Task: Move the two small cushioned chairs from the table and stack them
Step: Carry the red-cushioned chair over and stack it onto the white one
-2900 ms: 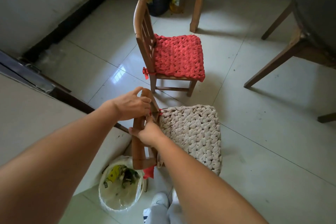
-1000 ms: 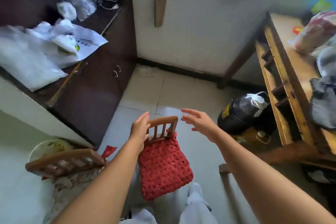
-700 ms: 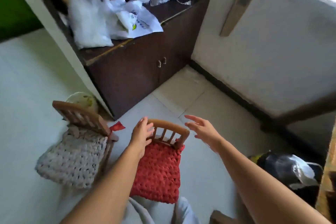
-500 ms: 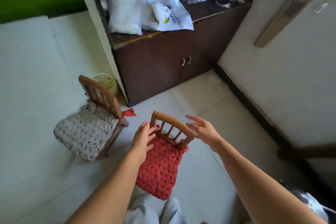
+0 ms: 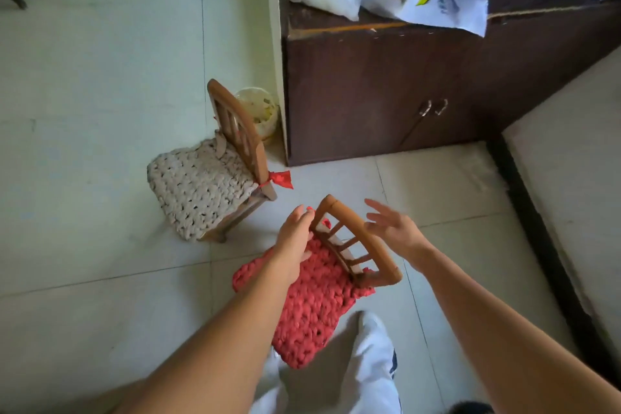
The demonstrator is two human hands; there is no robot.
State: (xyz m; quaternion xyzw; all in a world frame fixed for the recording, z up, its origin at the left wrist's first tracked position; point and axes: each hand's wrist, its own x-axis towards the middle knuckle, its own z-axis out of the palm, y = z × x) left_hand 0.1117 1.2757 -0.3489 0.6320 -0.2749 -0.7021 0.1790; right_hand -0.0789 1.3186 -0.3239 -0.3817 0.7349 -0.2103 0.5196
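Head view: cabinet (image 5: 386,94) beside beige chair (image 5: 201,188)

Both bare forearms reach forward and down from the lower edge of the view; the left hand (image 5: 295,242) is turned palm-inward, fingers extended and lying together, thumb side up; the right hand (image 5: 393,228) is held open in the air, palm facing left, fingers spread and slightly blurred; the two hands are near each other, not touching.
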